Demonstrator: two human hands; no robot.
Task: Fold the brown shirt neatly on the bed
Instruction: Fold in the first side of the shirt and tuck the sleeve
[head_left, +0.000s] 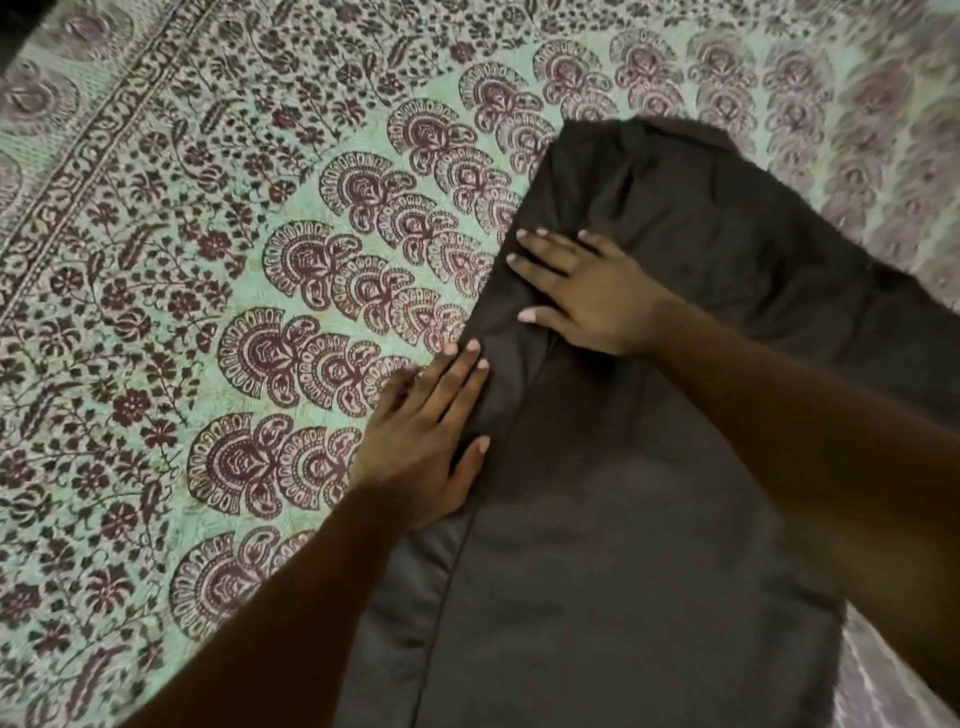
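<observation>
The brown shirt (649, 519) lies flat on the bed, running from the lower middle up to the upper right, with a folded strip along its left edge. My left hand (421, 441) rests palm down on that left edge, fingers spread, half on the cloth and half on the bedspread. My right hand (587, 291) lies flat on the shirt further up, fingers apart and pointing left toward the same edge. Neither hand grips the cloth. My right forearm crosses over the shirt's right part and hides some of it.
A green bedspread (208, 312) with dark red floral and fan patterns covers the bed on all sides of the shirt. A patterned border band runs diagonally at the upper left. The far top left corner is dark.
</observation>
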